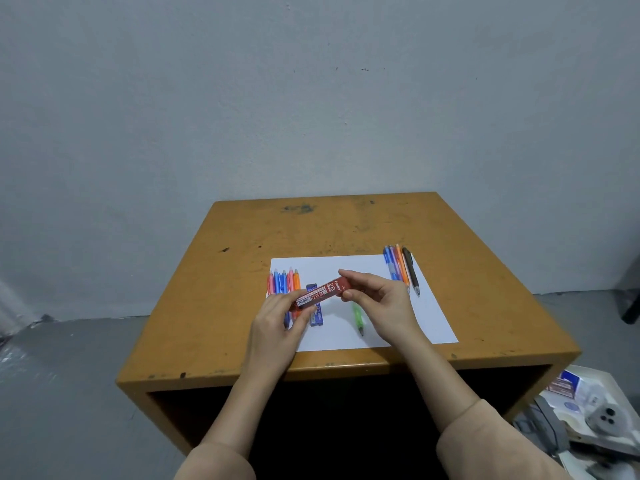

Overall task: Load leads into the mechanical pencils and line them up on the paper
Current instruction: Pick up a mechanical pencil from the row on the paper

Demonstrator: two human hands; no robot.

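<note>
A red lead case (pixel 323 292) marked 2B is held above the white paper (pixel 429 317). My left hand (pixel 282 320) pinches its near left end and my right hand (pixel 379 299) pinches its far right end. Under it a blue lead case (pixel 317 317) lies on the paper. A row of several coloured mechanical pencils (pixel 284 282) lies at the paper's left edge, partly hidden by my left hand. A second group of several pencils (pixel 401 266) lies at the paper's right corner. One green pencil (pixel 358 317) lies alone below my right hand.
The paper sits on a worn orange-brown wooden table (pixel 242 271) against a grey wall (pixel 311 98). A white tray with boxes and grey items (pixel 585 410) stands on the floor at the lower right.
</note>
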